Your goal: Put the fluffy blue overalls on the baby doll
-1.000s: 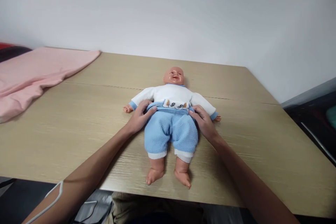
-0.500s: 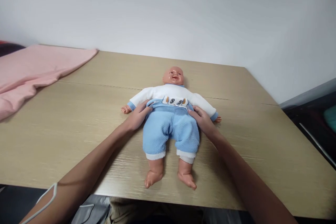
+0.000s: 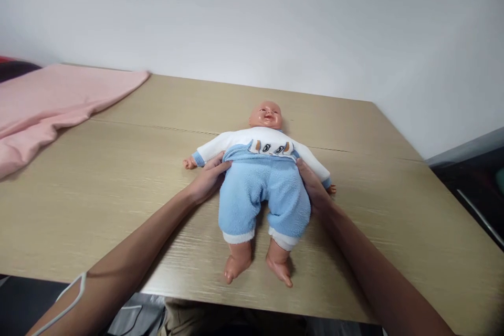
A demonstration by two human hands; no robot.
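A baby doll (image 3: 266, 115) lies on its back on the wooden table, head toward the wall and bare feet toward me. It wears a white top (image 3: 236, 140) with blue cuffs and an animal face on the front, bunched at the waist, and fluffy blue trousers (image 3: 263, 189) with white hems. My left hand (image 3: 210, 177) grips the doll's waist on the left, thumb over the trousers' upper edge. On the opposite side, my right hand (image 3: 311, 181) holds the waist, its fingers partly hidden behind the doll's side.
A pink cloth (image 3: 66, 94) lies rumpled at the table's left. A white wall (image 3: 252, 21) stands behind the table (image 3: 157, 220), which has a seam across it. At the right, a dark object (image 3: 468, 184) stands beside the table edge. A white cord (image 3: 73, 294) crosses my left forearm.
The doll has shifted slightly right and its hips and legs have turned a little. My right hand has slid further round its side, and my left hand has moved slightly right with it.
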